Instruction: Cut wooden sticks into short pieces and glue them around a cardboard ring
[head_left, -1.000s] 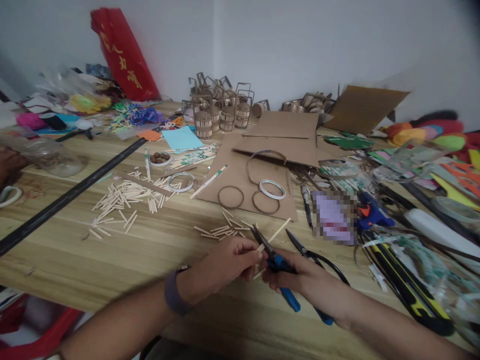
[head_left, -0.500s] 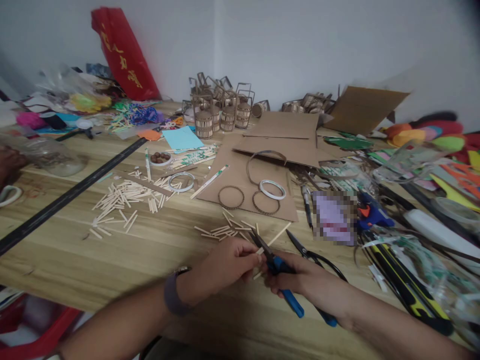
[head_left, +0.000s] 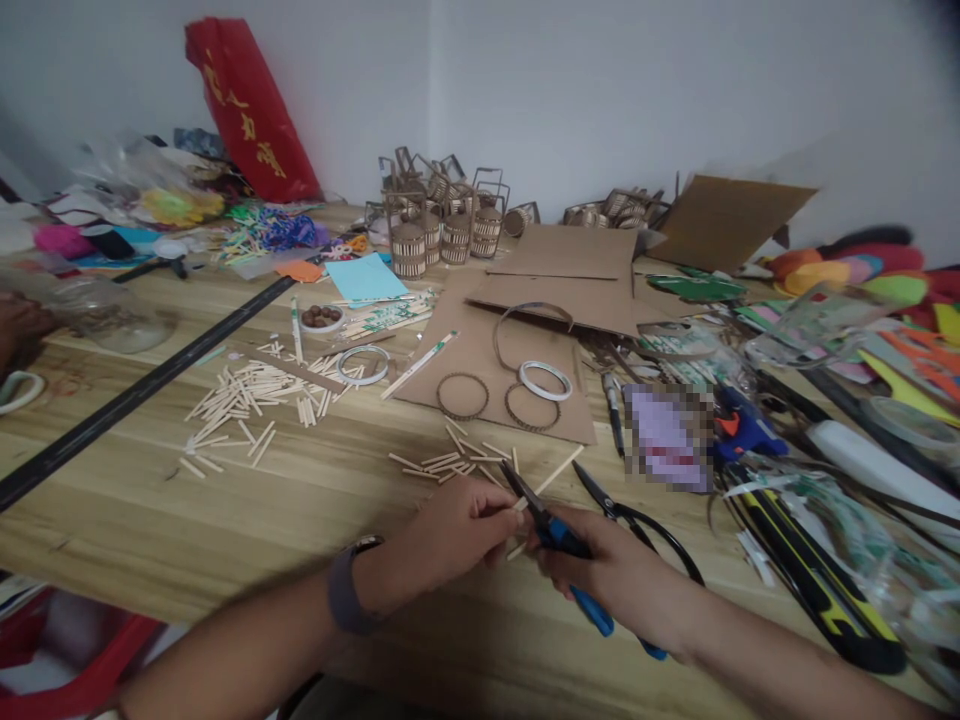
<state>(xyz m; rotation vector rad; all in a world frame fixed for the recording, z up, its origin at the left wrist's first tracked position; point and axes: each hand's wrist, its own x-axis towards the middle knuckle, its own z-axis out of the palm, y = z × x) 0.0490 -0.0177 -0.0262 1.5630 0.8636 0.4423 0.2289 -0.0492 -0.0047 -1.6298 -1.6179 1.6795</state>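
My left hand (head_left: 472,520) is closed, pinching a thin pale wooden stick (head_left: 559,470) between thumb and fingertips. The stick points away to the upper right. Gripped in my right hand (head_left: 611,565) are blue-handled scissors (head_left: 555,530), their dark blades lying across the stick close to my left fingertips. I cannot tell whether the blades are fully closed. Just beyond my hands lies a loose group of short cut sticks (head_left: 442,462). A second pair of scissors, black (head_left: 600,492), rests on the table beside my right hand, which partly covers it.
A larger heap of cut sticks (head_left: 244,395) lies left. Cardboard (head_left: 420,375) bears woven rings (head_left: 463,396) and a tape roll (head_left: 545,381). Small woven baskets (head_left: 409,250) stand behind. At right are a yellow-black cutter (head_left: 810,570) and a blue tool (head_left: 750,430). Another person's hand (head_left: 22,325) shows far left.
My right hand and the blue-handled scissors have shifted slightly, the handles a little right and down. More of the black scissors' handle shows. My left hand stays nearly still on the stick.
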